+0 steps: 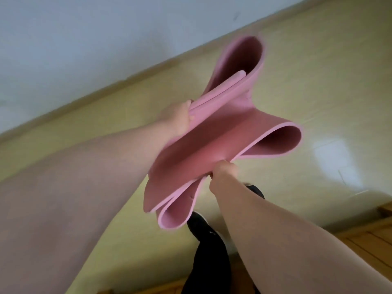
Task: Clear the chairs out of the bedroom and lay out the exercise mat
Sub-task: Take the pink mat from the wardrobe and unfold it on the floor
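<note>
Floor (318,85) pale yellow, glossy, bare as far as the wall (84,39) — ample room to spread; no chairs in view. Wood edge (364,236) at lower right is the nearest obstacle. Mat (222,149), pink foam, is held in mid-air above the floor, folded in loose loops that spring outward at both ends. Left hand (178,119) is closed over the far folded edge; right hand (222,177) is fisted on the near edge, fingers fully curled. Shoes (199,225) stand directly beneath the mat. Risks: loops may unfurl unevenly on release — landing creased, or over the feet.
</note>
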Tool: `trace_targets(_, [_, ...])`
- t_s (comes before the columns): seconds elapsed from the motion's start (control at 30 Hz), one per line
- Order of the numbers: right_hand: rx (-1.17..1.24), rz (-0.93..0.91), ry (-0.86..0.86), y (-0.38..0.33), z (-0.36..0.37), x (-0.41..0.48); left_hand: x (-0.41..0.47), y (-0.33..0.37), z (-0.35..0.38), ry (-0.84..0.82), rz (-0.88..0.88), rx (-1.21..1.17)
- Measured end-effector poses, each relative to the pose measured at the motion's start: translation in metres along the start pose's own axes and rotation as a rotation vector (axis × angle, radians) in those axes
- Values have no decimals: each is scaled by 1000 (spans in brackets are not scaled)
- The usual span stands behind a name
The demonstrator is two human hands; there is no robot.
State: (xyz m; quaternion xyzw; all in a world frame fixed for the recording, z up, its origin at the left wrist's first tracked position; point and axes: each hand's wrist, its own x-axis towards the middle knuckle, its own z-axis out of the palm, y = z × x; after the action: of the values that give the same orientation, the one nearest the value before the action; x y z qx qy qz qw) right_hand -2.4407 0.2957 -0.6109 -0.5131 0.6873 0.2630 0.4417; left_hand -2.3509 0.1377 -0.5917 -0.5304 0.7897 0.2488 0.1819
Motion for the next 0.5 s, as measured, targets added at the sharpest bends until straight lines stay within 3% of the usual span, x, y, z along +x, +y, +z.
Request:
trace_targets(0.27, [-61,25,-121,25,86,110,74,-27,131,33,-19,80])
trace_targets(0.5, [-113,50,-184,47,141,131,96,-30,189,368,-93,173])
